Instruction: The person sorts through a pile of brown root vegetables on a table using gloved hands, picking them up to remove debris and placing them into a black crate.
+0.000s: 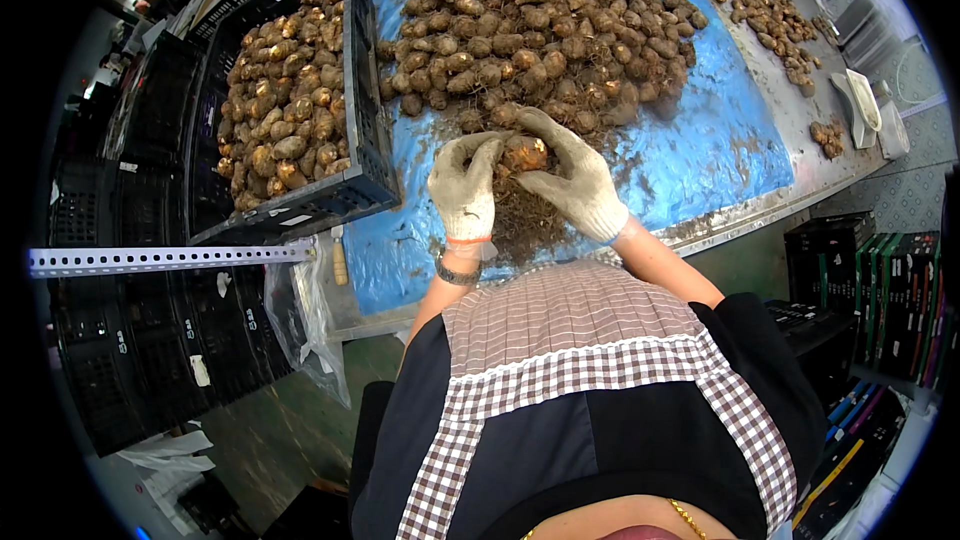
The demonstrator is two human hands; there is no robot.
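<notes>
Just one tuber (pixel 526 153) between two hands (pixel 466 185) (pixel 578 180)

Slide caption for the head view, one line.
Gloved left hand and right hand hold a root over a blue sheet, a root heap beyond, a filled black crate at left.

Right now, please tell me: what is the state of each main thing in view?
Held tuber: patchy, orange-brown.
Left hand: gloved, gripping it.
Right hand: gloved, gripping it.
Black crate: open-topped, filled with tubers.
Tuber heap: piled loosely, soiled.
Blue sheet: spread out, wrinkled, soiled.
Clear plastic: hanging, crumpled.
</notes>
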